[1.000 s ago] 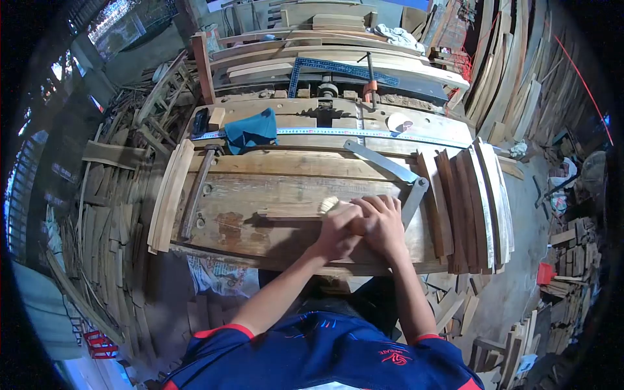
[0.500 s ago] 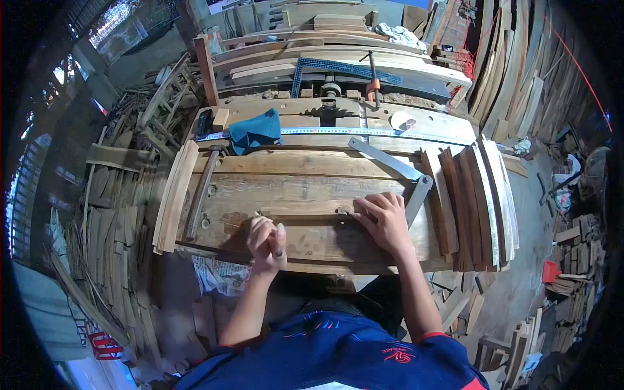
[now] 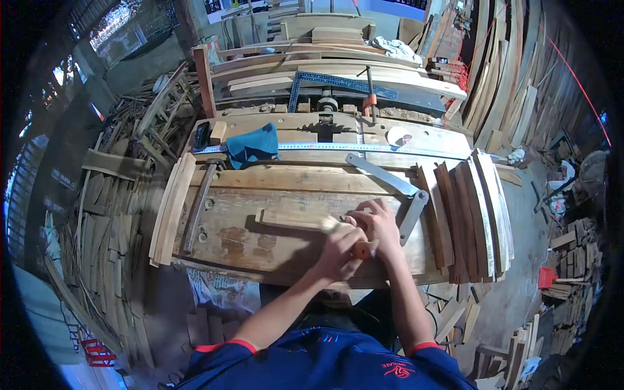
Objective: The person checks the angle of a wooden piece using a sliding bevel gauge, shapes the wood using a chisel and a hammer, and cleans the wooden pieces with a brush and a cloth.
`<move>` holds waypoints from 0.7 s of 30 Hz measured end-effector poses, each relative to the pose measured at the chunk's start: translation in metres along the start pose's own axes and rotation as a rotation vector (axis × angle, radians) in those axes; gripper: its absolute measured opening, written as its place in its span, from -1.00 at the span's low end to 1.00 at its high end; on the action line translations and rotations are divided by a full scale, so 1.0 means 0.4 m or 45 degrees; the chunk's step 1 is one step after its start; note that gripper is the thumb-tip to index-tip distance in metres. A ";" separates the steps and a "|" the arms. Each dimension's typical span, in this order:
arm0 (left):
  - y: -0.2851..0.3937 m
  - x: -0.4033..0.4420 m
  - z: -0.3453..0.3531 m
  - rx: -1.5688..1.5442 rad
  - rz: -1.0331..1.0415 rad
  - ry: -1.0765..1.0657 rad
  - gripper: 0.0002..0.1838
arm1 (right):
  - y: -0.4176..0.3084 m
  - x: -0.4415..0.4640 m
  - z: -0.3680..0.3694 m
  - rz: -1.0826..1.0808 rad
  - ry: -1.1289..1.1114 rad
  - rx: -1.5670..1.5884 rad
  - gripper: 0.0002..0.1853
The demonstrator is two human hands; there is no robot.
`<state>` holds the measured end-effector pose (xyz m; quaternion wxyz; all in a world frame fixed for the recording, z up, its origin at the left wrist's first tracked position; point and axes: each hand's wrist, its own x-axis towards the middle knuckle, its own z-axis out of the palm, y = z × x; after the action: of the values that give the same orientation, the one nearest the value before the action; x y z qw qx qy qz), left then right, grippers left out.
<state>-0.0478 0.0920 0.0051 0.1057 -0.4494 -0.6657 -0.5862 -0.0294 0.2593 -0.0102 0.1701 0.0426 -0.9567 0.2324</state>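
Observation:
A short wooden board (image 3: 296, 218) lies flat on the workbench (image 3: 227, 250) in front of me. My left hand (image 3: 339, 252) is closed around a small tool with a brown rounded handle end (image 3: 362, 250). A pale, blurred tip shows above its fingers, over the right part of the board; the tool's kind cannot be made out. Beside it, my right hand (image 3: 380, 229) has its bent fingers on the board's right end, which the hands partly hide. A metal sliding bevel (image 3: 390, 179) lies behind and to the right of my right hand.
Wood strips stand at the bench's left (image 3: 172, 211) and right (image 3: 465, 218) ends. Toward the back are a teal cloth (image 3: 253, 144), a long steel ruler (image 3: 312, 147), a blue framing square (image 3: 344, 80) and an orange clamp (image 3: 370, 101). A metal bar clamp (image 3: 200, 208) lies at left.
My left hand has moved right with its tool, from the board's left end to beside my right hand. The right hand stays at the board's right end. The view has tilted slightly upward.

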 end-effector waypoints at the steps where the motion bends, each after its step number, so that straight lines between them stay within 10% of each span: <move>1: -0.019 -0.003 0.011 -0.140 0.023 -0.077 -0.69 | 0.003 0.002 -0.008 -0.052 -0.022 -0.009 -0.77; 4: -0.015 0.000 -0.018 -0.419 -0.205 -0.006 -0.68 | -0.022 0.009 -0.035 -0.068 -0.052 0.050 -0.71; 8: 0.048 0.021 -0.178 0.153 -0.644 -0.008 -0.66 | -0.029 0.009 -0.024 -0.044 0.053 0.042 -0.78; 10: -0.006 0.008 -0.233 0.742 -0.232 0.076 -0.74 | -0.033 0.008 -0.025 -0.020 0.048 0.056 -0.77; 21: -0.025 0.034 -0.059 0.624 -0.183 -0.148 -0.73 | 0.009 0.002 -0.017 -0.079 -0.098 0.037 -0.70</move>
<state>-0.0719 0.0788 0.0141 0.1310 -0.3949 -0.8230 -0.3868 -0.0286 0.2654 -0.0057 0.1396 0.0837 -0.9573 0.2389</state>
